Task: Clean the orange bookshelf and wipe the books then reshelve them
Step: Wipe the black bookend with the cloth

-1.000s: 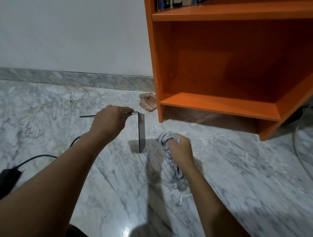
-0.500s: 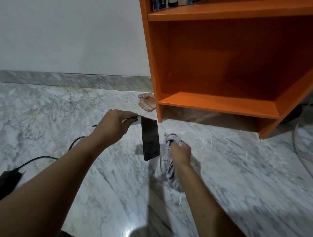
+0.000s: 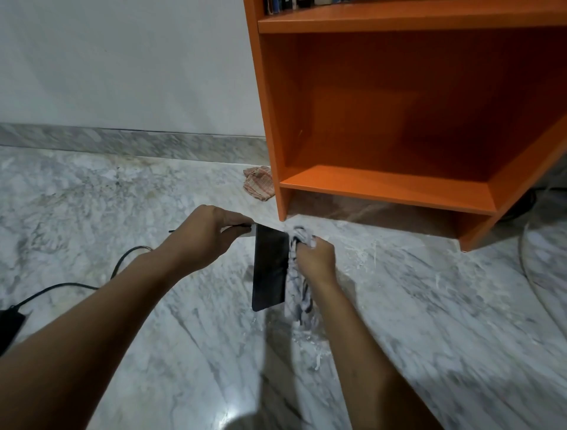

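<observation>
Fingers (image 3: pixel 237 221) of the left hand (image 3: pixel 208 238) are pinched on the short foot of a black bookend (image 3: pixel 270 270), which is held above the floor (image 3: pixel 445 307), just in front of the bookshelf's near left corner. The right hand (image 3: pixel 316 261) is closed round a bunched grey-and-white cloth (image 3: pixel 299 297), whose loose end hangs below the fist.

A second ago the bookend was seen edge-on and the cloth was held apart from it. Now its broad face has been turned toward the camera and the cloth has been brought against its right edge. A wipe of the bookend is judged to be starting.

The orange bookshelf (image 3: pixel 383 187) stands at the wall with its lower compartment bare, while a few books (image 3: pixel 288 3) are glimpsed on the shelf above. Reshelving is therefore judged unfinished.

The bookend is a thin, flat, stiff sheet bent into an L, matt and dark. The cloth is soft and crumpled. The shelf boards are smooth and glossy, and the marble floor is polished, veined and streaked white. A checked rag (image 3: pixel 259 184) lies crumpled by the shelf's left foot, and a black cable (image 3: pixel 122 264) trails across the floor's left side.
</observation>
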